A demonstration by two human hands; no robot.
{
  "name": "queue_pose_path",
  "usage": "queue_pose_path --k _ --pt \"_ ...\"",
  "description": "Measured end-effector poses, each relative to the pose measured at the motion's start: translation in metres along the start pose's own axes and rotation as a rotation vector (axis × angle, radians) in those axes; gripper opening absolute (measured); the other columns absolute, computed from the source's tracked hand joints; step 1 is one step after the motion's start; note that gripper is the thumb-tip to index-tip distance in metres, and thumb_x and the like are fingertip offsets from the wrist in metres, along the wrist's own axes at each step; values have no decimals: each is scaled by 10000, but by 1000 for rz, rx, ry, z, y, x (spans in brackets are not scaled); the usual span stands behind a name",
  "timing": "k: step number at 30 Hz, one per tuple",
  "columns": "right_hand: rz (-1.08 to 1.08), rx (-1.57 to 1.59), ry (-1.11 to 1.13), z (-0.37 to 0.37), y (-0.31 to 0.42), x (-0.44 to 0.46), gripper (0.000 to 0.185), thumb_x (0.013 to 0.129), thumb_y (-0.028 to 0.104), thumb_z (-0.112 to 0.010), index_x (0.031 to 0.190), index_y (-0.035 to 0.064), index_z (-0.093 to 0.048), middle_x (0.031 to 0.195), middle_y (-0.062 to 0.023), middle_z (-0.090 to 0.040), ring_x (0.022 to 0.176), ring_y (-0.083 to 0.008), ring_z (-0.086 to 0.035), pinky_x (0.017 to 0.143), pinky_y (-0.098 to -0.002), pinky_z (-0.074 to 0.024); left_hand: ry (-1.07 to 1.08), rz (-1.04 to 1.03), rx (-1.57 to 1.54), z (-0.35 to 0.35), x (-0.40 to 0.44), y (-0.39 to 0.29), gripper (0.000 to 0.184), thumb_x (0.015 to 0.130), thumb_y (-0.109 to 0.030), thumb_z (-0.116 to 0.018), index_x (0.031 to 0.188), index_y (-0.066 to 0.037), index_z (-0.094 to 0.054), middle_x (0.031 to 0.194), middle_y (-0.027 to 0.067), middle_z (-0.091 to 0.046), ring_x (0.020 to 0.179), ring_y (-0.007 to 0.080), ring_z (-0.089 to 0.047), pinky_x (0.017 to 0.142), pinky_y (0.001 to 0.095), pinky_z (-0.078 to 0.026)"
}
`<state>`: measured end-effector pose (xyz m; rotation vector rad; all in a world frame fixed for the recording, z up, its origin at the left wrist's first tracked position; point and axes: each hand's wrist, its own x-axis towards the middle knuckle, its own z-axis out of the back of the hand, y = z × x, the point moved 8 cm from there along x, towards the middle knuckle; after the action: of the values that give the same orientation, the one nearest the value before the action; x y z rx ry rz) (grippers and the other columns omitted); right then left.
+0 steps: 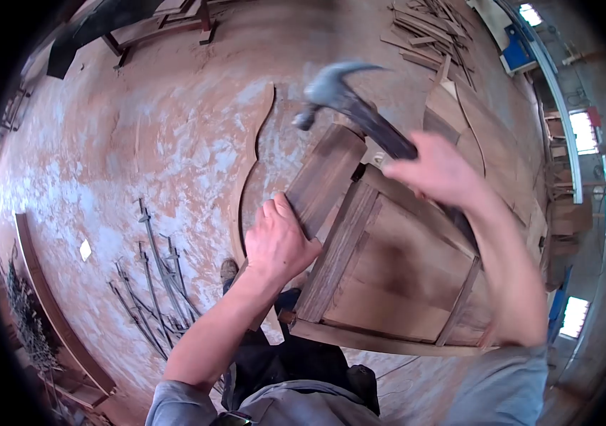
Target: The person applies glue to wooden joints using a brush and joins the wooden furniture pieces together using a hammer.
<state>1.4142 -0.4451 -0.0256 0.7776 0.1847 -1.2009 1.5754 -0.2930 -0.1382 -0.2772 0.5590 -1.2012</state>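
A claw hammer [370, 117] is gripped by its dark handle in my right hand [441, 170], its metal head raised up and to the left, slightly blurred. My left hand [278, 241] holds a dark wooden board [328, 170] along its left edge, thumb toward the lower end. This board stands beside a wooden frame with panels [402, 263], which lies in front of me on the right. A small dark piece [359, 172] sits at the frame's upper left corner. My right forearm passes over the frame's right side.
Metal bar clamps [157, 277] lie on the floor at the lower left. A curved wooden strip [257, 135] is beyond my left hand. Wood scraps [430, 32] are piled at the top right, and flat boards [491, 135] lie behind my right hand.
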Motion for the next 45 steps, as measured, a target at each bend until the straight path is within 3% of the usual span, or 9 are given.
queue_pose_path --k 5,13,19,26,36,37,40,44,45 --pt "-244 621 -153 -56 -111 -119 208 824 180 -697 836 35 -548 577 -26 -568 490 -108 -561 465 -272 -448 -101 -81 45 4 -1 -8 635 623 -244 -696 1109 72 -437 1000 237 -562 961 399 -600 769 473 -536" --pt "-584 1004 -240 -204 -213 -270 168 817 55 -687 799 32 -522 587 -27 -558 479 -112 -551 448 -260 -435 30 18 114 -6 0 -11 849 629 -333 -714 1271 114 -385 1159 288 -539 1093 429 -559 911 473 -479" --pt "-633 837 -617 -250 -186 -339 167 796 38 -715 805 39 -548 614 -27 -565 524 -101 -564 493 -262 -455 87 5 141 -5 1 -14 856 647 -331 -718 1293 112 -371 1197 289 -534 1126 426 -549 948 470 -462" --pt "-994 1174 -607 -359 -77 -402 182 792 64 -761 789 47 -579 633 -2 -584 533 -78 -546 505 -253 -455 80 -145 117 -6 3 -11 839 667 -356 -744 1267 95 -370 1191 302 -531 1140 424 -544 956 474 -459" --pt "-1078 972 -277 -442 31 -402 272 774 190 -791 873 -2 -626 689 -31 -621 602 -109 -564 560 -292 -471 68 -196 154 -6 1 -12 857 680 -394 -767 1260 86 -356 1180 268 -530 1140 408 -538 960 475 -462" --pt "-1055 986 -266 -470 33 -399 448 778 379 -767 948 -13 -630 758 -146 -677 719 -258 -673 661 -391 -510 83 -191 145 -7 1 -13 860 680 -397 -764 1262 89 -358 1183 271 -532 1145 408 -538 964 473 -459" --pt "-948 919 -39 -481 42 -360 438 799 382 -737 949 -11 -615 834 -188 -680 808 -332 -678 704 -425 -513 90 -198 142 -10 1 -12 859 676 -405 -755 1259 97 -374 1193 287 -538 1154 409 -536 969 466 -456" --pt "-821 1150 4 -536 38 -311 376 830 338 -711 952 0 -602 769 -156 -658 726 -294 -665 657 -410 -514 92 -226 133 -11 1 -15 842 656 -420 -750 1223 107 -419 1193 304 -548 1146 416 -544 964 456 -459" --pt "-812 1541 94 -548 45 -303 262 873 282 -670 920 36 -595 725 -105 -627 612 -226 -624 556 -384 -502 94 -223 147 -12 0 -14 844 654 -436 -750 1214 109 -432 1194 301 -555 1145 410 -550 966 449 -455"
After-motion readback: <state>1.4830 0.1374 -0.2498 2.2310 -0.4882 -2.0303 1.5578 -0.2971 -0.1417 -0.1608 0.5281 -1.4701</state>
